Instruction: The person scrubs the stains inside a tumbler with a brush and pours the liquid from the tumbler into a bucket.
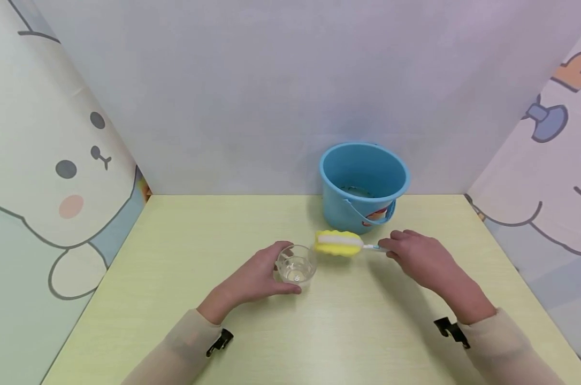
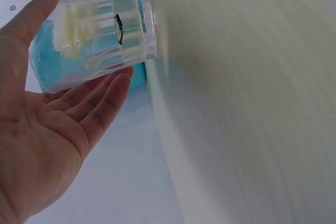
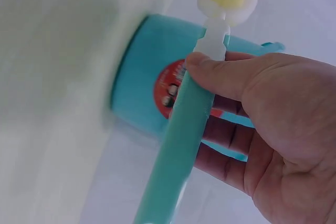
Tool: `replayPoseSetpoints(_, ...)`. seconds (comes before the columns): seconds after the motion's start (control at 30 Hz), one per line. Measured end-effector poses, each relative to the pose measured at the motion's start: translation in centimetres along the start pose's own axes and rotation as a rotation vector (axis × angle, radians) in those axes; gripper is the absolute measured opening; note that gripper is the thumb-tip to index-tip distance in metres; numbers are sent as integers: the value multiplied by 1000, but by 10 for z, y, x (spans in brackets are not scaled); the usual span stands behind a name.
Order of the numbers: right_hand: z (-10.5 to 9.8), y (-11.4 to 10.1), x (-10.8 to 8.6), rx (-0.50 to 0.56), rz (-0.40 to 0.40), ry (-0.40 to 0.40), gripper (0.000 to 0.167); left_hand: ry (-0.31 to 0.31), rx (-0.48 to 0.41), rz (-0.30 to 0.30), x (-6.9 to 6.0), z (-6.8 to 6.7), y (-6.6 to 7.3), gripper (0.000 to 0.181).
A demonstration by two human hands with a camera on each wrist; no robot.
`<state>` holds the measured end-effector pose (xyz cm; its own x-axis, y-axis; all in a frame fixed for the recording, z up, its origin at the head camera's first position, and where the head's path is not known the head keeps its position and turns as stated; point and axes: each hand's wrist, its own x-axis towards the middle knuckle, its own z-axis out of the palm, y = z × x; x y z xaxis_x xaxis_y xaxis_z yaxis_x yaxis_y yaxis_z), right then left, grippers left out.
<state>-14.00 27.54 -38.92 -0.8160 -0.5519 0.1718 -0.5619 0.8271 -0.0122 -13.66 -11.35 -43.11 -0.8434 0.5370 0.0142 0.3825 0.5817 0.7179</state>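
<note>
A clear glass cup [image 1: 296, 266] stands upright at the middle of the table. My left hand [image 1: 264, 272] holds it from the left, thumb on the near side and fingers round the far side; the left wrist view shows the cup [image 2: 100, 35] between thumb and fingers. My right hand [image 1: 420, 262] grips a sponge bottle brush by its teal handle [image 3: 181, 140]. The brush's yellow and white sponge head [image 1: 338, 243] points left, just right of the cup and apart from it.
A blue bucket [image 1: 331, 208] with a handle and a red label stands at the back of the table [image 1: 199, 230], behind the brush. A pale wall rises at the rear, with cartoon-printed sheets at both sides.
</note>
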Motion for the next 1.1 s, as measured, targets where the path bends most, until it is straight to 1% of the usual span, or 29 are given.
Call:
replayPoseSetpoints(0.17, -21, -3, -1, -58, -10, 38, 37, -10, -25, -11, 0, 0, 1, 100)
replayPoseSetpoints(0.27, -32, -4, -1, -100, -30, 67, 40, -13, -31, -22, 1, 1, 3, 99)
replayPoseSetpoints(0.4, -46, -7, 1, -157, -97, 135, 43, -16, -35, -36, 1, 3, 5, 99)
replayPoseSetpoints(0.5, -55, -10, 4, -198, -148, 183, 49, -19, -36, -32, 3, 5, 5, 98)
replayPoseSetpoints(0.67, -68, -17, 11, -263, -200, 208, 59, -26, -44, -21, 8, 9, 7, 98)
replayPoseSetpoints(0.77, -75, -21, 17, -299, -237, 225, 64, -28, -65, -22, 10, 12, 9, 98)
replayPoseSetpoints(0.87, -81, -27, 23, -320, -283, 251, 64, -27, -91, -26, 12, 14, 11, 98)
replayPoseSetpoints(0.97, -86, -34, 30, -345, -326, 263, 58, -28, -111, -37, 14, 16, 13, 97)
replayPoseSetpoints(1.1, -88, -43, 38, -386, -381, 281, 51, -23, -116, -49, 16, 19, 13, 99)
